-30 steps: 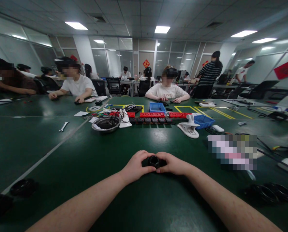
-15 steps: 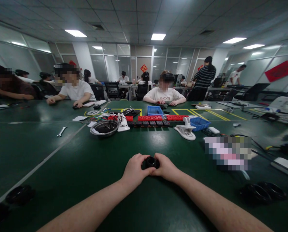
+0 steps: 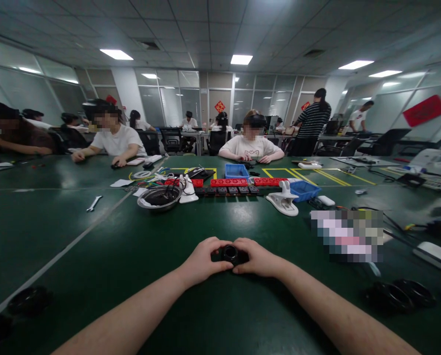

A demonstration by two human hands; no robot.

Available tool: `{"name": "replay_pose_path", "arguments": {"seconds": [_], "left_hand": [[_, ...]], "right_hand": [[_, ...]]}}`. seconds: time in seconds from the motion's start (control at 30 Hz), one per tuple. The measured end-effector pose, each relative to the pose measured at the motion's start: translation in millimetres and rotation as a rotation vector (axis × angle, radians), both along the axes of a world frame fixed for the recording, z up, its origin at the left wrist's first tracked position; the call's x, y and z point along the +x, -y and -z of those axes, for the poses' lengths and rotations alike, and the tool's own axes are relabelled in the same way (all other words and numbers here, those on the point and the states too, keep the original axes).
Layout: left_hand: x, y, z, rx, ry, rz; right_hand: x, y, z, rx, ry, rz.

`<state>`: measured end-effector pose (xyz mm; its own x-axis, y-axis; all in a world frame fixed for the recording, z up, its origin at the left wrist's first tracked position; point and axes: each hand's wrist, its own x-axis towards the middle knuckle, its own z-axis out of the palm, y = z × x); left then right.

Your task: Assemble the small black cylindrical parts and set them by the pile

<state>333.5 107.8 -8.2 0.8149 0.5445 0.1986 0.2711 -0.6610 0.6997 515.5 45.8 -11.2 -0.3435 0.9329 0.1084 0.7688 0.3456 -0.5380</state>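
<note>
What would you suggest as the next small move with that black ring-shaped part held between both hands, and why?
Probably a small twist of one hand against the other. The left hand and right hand pinch the black ring-shaped part from opposite sides just above the green table, its opening facing up, a grip suited to turning.

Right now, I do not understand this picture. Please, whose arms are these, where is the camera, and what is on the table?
The camera sits on a person's head and looks forward and down, so the two bare arms are that person's own. The left hand and right hand together grip a small black round part over a green table. Further off lie a metal bowl, a wrench, a white clamp, blue bins and red strips. Black rings lie at the right. Other people sit across the table.
</note>
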Motion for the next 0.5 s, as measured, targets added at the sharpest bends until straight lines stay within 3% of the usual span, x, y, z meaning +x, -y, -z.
{"name": "replay_pose_path", "arguments": {"seconds": [0.5], "left_hand": [[0.5,4.4,-2.0,-0.01,0.068,0.004]], "right_hand": [[4.7,-4.4,1.3,-0.032,-0.034,-0.04]]}}
